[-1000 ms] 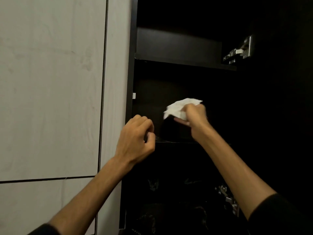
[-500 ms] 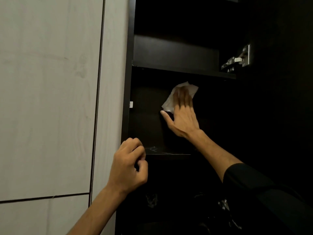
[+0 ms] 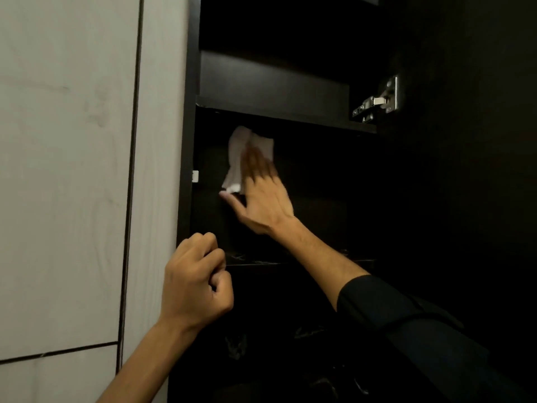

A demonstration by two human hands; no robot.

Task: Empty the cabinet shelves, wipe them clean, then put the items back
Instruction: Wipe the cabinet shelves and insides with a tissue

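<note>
Cabinet [image 3: 191, 141] shelves are facing us, dark inside and hard to read, and we are reaching into the middle compartment, between the upper shelf [image 3: 273, 112] and the lower shelf [image 3: 290, 261]. We are pressing a white cloth [image 3: 236, 158] against the back wall of that compartment, toward its left side and just under the upper shelf. Our right hand [image 3: 261, 196] is lying flat on the cloth with its fingers straight and close together, the thumb spread out to the left below the cloth's bottom edge; the fingertips are blurred. A dark sleeve [image 3: 406, 330] is covering our right forearm from about the middle down.

Our left hand [image 3: 194, 286] is hanging in front of the cabinet's left edge, near the front of the lower shelf, with its fingers curled into a loose fist and nothing visible in it. We cannot tell whether it is touching the cabinet frame.

We are seeing a metal hinge [image 3: 377, 101] at the right, above the upper shelf. A small white peg [image 3: 195, 175] is sitting on the inner left wall. Pale wood-grain panels [image 3: 66, 170] are filling the left of the view. Below the lower shelf we are seeing only faint glints on dark shapes that we cannot identify.
</note>
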